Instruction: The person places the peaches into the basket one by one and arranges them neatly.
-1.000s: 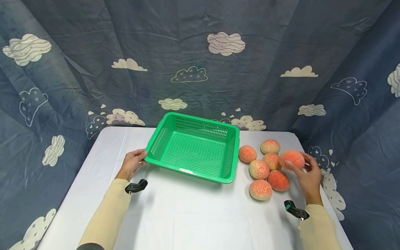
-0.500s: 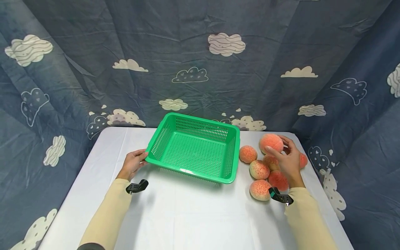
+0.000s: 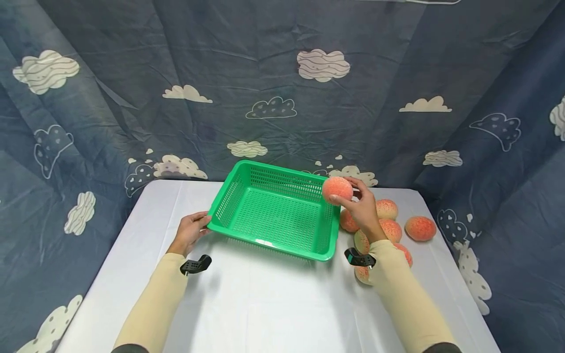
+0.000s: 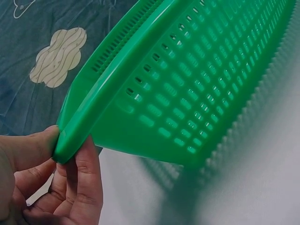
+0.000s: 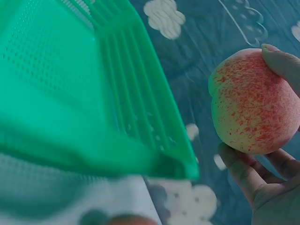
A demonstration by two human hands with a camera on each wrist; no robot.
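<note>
A green plastic basket (image 3: pixel 273 211) with slotted walls stands on the white table, nothing inside it. At its near left corner my left hand (image 3: pixel 190 233) pinches the rim, thumb above and fingers below, as the left wrist view shows on the basket (image 4: pixel 154 105). My right hand (image 3: pixel 363 208) holds a pinkish-red peach (image 3: pixel 337 190) over the basket's right rim, gripped between thumb and fingers. In the right wrist view the peach (image 5: pixel 257 101) shows red speckles on pale yellow, beside the basket's edge.
Several more peaches lie right of the basket, partly hidden under my right arm. One peach (image 3: pixel 421 228) lies apart near the right edge of the white table (image 3: pixel 273 314). A dark blue cloud-print curtain (image 3: pixel 247 59) hangs behind the table.
My right hand has carried the peach leftward from the right side of the pile to the basket's right rim. My left hand keeps its hold on the basket corner.
</note>
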